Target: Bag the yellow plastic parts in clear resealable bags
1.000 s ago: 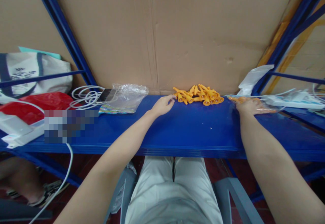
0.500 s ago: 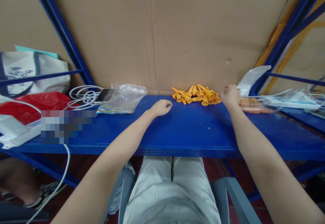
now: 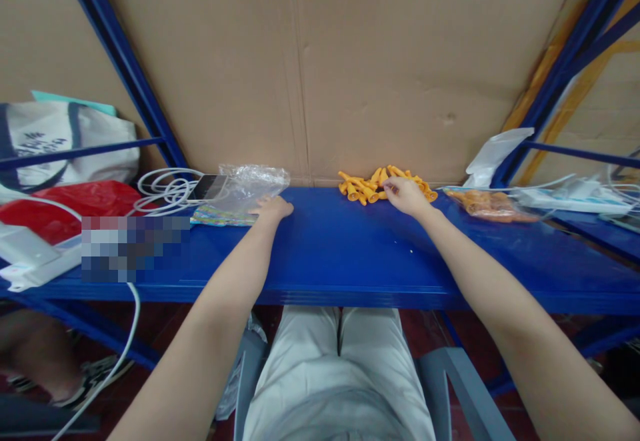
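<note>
Press lightly with left hand (image 3: 273, 209), fingers apart, on the clear bag (image 3: 254, 178). Work gently with right hand (image 3: 406, 196), fingertips drawn in, grip unclear, at orange pieces (image 3: 369, 194) along back edge of tabletop (image 3: 340, 248).

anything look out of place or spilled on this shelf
Two tiny white specks lie on the blue shelf in front of the orange pieces, like stray debris, too small to identify. At left, a white cable hangs untidily past the front edge.

Runs as blue metal shelf (image 3: 345, 254) | holds clear plastic bag with multicoloured edge (image 3: 233, 202), left | bears pile of orange trumpet-shaped plastic pieces (image 3: 369, 194) | carries clear plastic bag of orange contents (image 3: 493, 206), right
</note>
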{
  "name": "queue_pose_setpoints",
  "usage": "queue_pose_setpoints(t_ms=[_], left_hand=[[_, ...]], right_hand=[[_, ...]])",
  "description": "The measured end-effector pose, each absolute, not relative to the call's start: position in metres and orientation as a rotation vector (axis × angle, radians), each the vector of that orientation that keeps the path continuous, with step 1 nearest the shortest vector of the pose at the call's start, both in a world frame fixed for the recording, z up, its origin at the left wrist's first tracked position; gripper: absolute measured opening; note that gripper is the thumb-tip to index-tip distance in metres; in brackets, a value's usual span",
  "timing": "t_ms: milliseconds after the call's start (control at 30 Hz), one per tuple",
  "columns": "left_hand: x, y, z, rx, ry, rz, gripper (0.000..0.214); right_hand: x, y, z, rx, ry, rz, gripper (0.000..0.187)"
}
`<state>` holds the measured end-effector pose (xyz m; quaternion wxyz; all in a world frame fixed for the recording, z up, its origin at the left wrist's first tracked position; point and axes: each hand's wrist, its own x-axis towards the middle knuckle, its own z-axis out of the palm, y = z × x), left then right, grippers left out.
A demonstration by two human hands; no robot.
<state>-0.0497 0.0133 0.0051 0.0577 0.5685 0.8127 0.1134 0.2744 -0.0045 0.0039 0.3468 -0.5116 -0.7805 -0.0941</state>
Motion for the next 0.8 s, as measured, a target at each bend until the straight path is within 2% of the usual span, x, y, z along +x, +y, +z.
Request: queue_pose_setpoints(t_ms=[200,533,800], left_hand=[[-0.05,0.015,0.007,1.695,2.463,0.321,0.059],[-0.049,0.01,0.012,1.791,2.504,0.647,0.055],[-0.042,0.006,0.025,2.332,2.065,1.038,0.068]], right_hand=[[0.272,-0.005,-0.002,-1.401,-2.099,-0.217,0.03],[0.27,-0.008,-0.001,-1.432,-2.12,-0.208,0.029],[0.271,-0.005,-0.004,-1.404,-2.116,-0.196,0.029]])
